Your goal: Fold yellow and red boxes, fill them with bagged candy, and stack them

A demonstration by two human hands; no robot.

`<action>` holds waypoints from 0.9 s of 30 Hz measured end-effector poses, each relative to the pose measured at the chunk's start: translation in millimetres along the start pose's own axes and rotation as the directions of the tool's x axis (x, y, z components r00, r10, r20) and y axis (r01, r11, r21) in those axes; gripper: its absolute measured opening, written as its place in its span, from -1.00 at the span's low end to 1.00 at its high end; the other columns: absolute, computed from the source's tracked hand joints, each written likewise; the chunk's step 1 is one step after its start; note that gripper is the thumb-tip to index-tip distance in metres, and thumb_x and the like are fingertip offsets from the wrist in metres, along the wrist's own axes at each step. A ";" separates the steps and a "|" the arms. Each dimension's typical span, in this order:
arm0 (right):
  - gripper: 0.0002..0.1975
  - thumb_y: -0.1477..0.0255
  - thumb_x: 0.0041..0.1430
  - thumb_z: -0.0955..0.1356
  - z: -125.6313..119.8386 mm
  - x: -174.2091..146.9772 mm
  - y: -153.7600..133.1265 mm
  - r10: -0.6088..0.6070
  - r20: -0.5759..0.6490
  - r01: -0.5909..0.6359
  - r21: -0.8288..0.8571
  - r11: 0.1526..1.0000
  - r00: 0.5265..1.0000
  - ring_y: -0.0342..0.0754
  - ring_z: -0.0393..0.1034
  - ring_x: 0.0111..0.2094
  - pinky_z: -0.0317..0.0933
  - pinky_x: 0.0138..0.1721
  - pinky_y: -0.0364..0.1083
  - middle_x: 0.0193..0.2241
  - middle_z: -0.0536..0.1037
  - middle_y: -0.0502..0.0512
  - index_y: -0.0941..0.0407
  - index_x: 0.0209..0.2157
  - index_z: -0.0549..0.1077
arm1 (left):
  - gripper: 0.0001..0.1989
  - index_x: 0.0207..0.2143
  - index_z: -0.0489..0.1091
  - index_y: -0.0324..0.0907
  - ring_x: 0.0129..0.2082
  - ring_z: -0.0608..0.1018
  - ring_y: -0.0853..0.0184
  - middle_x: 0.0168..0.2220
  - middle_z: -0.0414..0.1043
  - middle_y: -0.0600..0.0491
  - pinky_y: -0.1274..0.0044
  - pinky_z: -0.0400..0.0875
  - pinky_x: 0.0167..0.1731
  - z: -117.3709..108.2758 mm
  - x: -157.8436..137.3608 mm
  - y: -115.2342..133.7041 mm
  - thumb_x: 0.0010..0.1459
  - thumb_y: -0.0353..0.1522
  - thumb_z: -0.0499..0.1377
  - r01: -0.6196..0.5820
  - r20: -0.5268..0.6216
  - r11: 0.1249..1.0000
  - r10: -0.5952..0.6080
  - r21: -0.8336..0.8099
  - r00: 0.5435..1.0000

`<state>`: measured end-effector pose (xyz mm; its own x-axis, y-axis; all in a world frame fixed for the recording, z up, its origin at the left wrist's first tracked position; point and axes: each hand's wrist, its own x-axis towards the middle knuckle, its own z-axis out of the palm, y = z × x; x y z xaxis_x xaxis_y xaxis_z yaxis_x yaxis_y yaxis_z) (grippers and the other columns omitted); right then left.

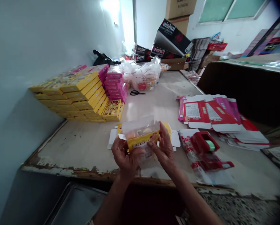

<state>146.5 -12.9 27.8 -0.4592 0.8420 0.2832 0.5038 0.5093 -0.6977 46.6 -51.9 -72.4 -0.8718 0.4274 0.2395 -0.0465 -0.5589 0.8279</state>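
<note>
Yellow boxes (88, 100) stand stacked at left, liable to topple if bumped; at centre, the left hand (123, 156) and right hand (165, 150) grasp a carton (141, 140) between them above the table (163, 103), its thin-looking card apt to crease if squeezed; a tape dispenser (198, 145) sits at right.

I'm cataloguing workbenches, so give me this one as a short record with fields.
Left hand: holding one end of a yellow box
Right hand: holding its other end
Left side: stacked yellow boxes, pink boxes
Beyond hands: black-handled scissors
Right side: flat red and pink cartons, red tape dispenser
</note>
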 end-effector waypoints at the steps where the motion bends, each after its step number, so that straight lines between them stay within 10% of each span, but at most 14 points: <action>1: -0.30 0.26 0.37 0.33 -3.7 -4.3 2.1 -0.002 0.012 0.002 -0.032 0.999 1.000 0.19 0.24 0.25 0.24 0.24 0.23 0.28 0.32 0.15 -0.21 0.43 0.00 | -0.27 0.23 0.17 -0.08 -0.18 0.63 0.27 -0.03 0.50 -0.09 0.54 0.57 -0.28 1.8 -2.8 -1.2 0.11 -0.15 0.42 0.026 -0.002 1.000 -0.026 -0.013 1.000; 6: -0.46 0.26 0.42 0.28 -9.6 -18.1 13.9 0.003 0.068 0.001 -0.068 0.998 0.998 0.17 0.23 0.27 0.19 0.27 0.22 0.23 0.37 0.12 -0.21 0.36 0.16 | -0.29 0.33 0.07 -0.08 -0.07 0.63 0.24 0.06 0.49 -0.17 0.49 0.59 -0.17 4.8 -19.7 -11.0 0.26 -0.14 0.29 0.112 0.062 0.993 -0.110 -0.031 0.992; 11: -0.68 0.20 0.42 0.25 -9.4 -23.8 22.1 0.049 -0.044 -0.049 -0.006 0.999 0.998 0.14 0.36 0.06 0.32 0.07 0.16 0.10 0.40 0.11 -0.19 0.16 0.28 | -0.62 0.17 0.28 -0.07 0.04 0.56 0.20 0.05 0.46 -0.11 0.38 0.53 0.00 -3.8 -19.1 -21.0 0.34 -0.26 0.20 -0.095 0.240 0.991 0.070 0.092 0.968; 15: -0.85 0.23 0.45 0.20 -18.2 -14.8 3.8 -0.017 -0.044 0.015 -0.041 0.999 0.999 0.05 0.36 -0.17 0.34 -0.17 0.01 -0.17 0.40 0.06 -0.07 -0.15 0.35 | -0.84 -0.02 0.33 -0.03 -0.01 0.54 0.22 -0.08 0.46 -0.02 0.31 0.51 0.01 -7.5 3.0 -3.8 0.38 -0.30 0.14 -0.192 0.361 0.980 0.163 0.046 0.918; 19: -0.80 0.35 0.44 0.25 -31.6 -1.1 -28.6 -0.079 0.044 0.085 -0.169 0.982 0.996 0.06 0.36 -0.01 0.32 0.01 0.07 -0.04 0.42 0.10 0.02 -0.34 0.36 | -0.93 -0.24 0.36 -0.08 -0.09 0.56 0.30 -0.15 0.49 0.04 0.42 0.52 -0.07 -8.3 21.0 24.1 0.34 -0.42 0.17 -0.082 0.413 0.996 0.060 0.036 0.909; 23: -0.76 0.40 0.36 0.37 -44.4 2.0 -44.2 -0.042 0.051 0.039 0.053 0.998 0.998 0.03 0.47 -0.06 0.46 -0.11 0.02 -0.12 0.49 0.02 -0.14 -0.02 0.30 | -0.86 -0.16 0.37 -0.04 -0.08 0.64 0.29 -0.15 0.58 0.08 0.39 0.58 -0.06 -6.2 24.8 38.4 0.30 -0.44 0.25 0.190 0.420 0.960 -0.088 -0.207 0.903; 27: -0.53 0.47 0.39 0.32 -60.3 6.7 -49.5 -0.132 0.253 0.167 -0.123 0.978 0.958 0.02 0.50 0.01 0.46 0.03 0.06 -0.03 0.55 0.08 -0.18 0.26 0.29 | -0.88 -0.16 0.51 -0.06 0.02 0.65 0.18 -0.09 0.64 0.04 0.21 0.56 0.09 -9.2 31.0 31.6 0.25 -0.40 0.31 0.140 0.433 0.959 -0.020 -0.248 0.901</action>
<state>162.6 -21.7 104.0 -0.6916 0.6949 0.1972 0.5061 0.6610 -0.5541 13.6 -62.9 -43.5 -0.5738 0.7038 0.4189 -0.2877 -0.6521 0.7014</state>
